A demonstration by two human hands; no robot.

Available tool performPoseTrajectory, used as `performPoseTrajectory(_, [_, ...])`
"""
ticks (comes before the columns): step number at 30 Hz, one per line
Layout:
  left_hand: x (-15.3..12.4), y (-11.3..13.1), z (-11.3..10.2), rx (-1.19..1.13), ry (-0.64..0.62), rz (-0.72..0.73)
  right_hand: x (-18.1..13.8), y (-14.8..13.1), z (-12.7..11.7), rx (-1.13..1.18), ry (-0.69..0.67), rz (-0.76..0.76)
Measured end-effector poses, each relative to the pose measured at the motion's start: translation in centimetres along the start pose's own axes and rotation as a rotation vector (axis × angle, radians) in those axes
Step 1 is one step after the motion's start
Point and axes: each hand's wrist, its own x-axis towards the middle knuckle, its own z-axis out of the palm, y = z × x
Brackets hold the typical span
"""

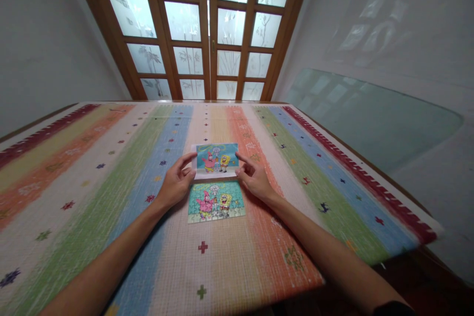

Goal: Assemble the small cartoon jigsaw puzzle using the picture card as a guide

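Between my two hands is a cartoon picture card (217,160) with a white border, its lower edge close to the tabletop. My left hand (177,180) pinches the card's left side between thumb and fingers. On the opposite side, my right hand (255,177) grips the right edge the same way. Just below the card, nearer to me, lies an assembled jigsaw puzzle (217,202) showing the same cartoon figures: a pink starfish, a yellow sponge and a pale figure between them. Its pieces look joined in a flat rectangle.
A striped, patterned tablecloth (140,143) covers the large table. Beyond its far edge stands a wooden door (210,59) with frosted glass panes. A pale green panel (363,113) is on the wall at the right. The table's front edge drops off at the lower right.
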Motion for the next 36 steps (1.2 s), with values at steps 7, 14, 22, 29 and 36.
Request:
performPoseTrajectory(7, [0.4,-0.1,-0.5,0.116,0.069,0.008,0.3,0.2,-0.3,-0.03,0.088,-0.021])
performPoseTrajectory(14, [-0.2,0.5,-0.8,0.264,0.08,0.063,0.2,-0.2,-0.9,-0.276,0.013,-0.064])
performPoseTrajectory(22, [0.0,0.2,-0.8,0.453,0.068,0.186,0.4,-0.1,-0.9,-0.47,-0.084,-0.15])
performPoseTrajectory(29, [-0.2,0.1,-0.8,0.538,0.012,0.237,0.3,-0.3,-1.0,-0.558,-0.111,-0.173])
performPoseTrajectory(36, [-0.1,-0.6,-0.9,0.615,-0.031,0.247,0.0,0.0,-0.8,-0.61,-0.144,-0.179])
